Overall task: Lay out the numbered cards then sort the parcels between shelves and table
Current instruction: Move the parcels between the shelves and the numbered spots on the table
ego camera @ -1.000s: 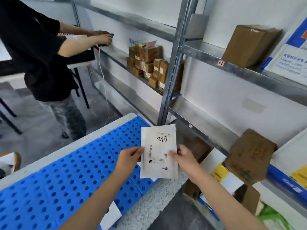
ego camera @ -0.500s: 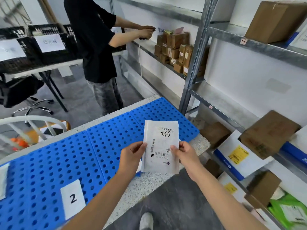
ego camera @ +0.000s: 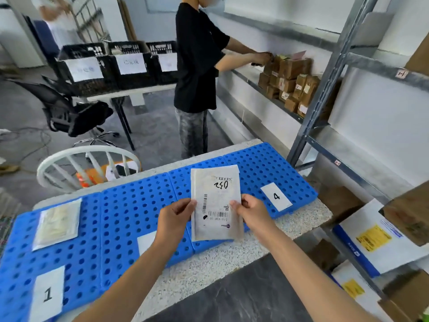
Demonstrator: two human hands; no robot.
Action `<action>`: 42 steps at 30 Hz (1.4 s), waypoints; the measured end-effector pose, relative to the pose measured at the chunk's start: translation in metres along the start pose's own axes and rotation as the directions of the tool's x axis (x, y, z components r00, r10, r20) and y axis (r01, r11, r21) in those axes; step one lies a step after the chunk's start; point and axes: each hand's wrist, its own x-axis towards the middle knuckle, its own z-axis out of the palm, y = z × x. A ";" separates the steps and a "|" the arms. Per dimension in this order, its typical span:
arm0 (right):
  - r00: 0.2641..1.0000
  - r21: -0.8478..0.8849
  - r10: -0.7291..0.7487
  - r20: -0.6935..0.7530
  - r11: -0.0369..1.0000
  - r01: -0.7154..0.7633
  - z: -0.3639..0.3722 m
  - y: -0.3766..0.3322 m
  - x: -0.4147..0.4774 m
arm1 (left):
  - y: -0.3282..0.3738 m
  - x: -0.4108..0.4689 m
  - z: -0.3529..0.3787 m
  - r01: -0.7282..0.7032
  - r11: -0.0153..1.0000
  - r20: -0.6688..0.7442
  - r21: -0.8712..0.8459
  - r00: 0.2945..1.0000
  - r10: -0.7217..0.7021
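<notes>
- Our left hand pinched the left edge of a flat white parcel, with the thumb on the front. Our right hand pinched the right edge the same way.
- We held the parcel up in the air over the blue mat, close to the near edge of the table. It did not lie on the mat.
- It had bar codes and a number written by hand near the top. The small print was too blurry for us to read.
- Card 4 lay on the mat near the right end of the table, just beside the right hand.
- Card 1 lay at the near left corner, and it ran down to the bottom of the picture.
- Another white card lay between them, but our left wrist hid most of it, so we could not see its number.
- A flat pack lay near the left end of the table. It was too blurry for us to make out any label.
- The shelves on the right held brown boxes. The picture edge cut off other packs lower down.
- Another person stood past the far edge with their hands at the boxes. We could not tell what they held.
</notes>
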 end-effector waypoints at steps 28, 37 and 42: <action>0.883 -0.363 0.241 0.403 0.928 -0.087 0.526 -0.026 0.140 | -0.129 0.156 -0.445 0.289 0.956 -0.455 0.046 0.858 -0.237; 0.903 -0.476 0.267 0.336 0.876 -0.082 0.588 -0.004 0.169 | -0.173 0.202 -0.468 0.397 0.914 -0.477 0.085 0.821 -0.313; 0.898 -0.608 0.282 0.339 0.794 -0.020 0.592 0.011 0.180 | -0.194 0.212 -0.472 0.455 0.880 -0.438 0.132 0.824 -0.360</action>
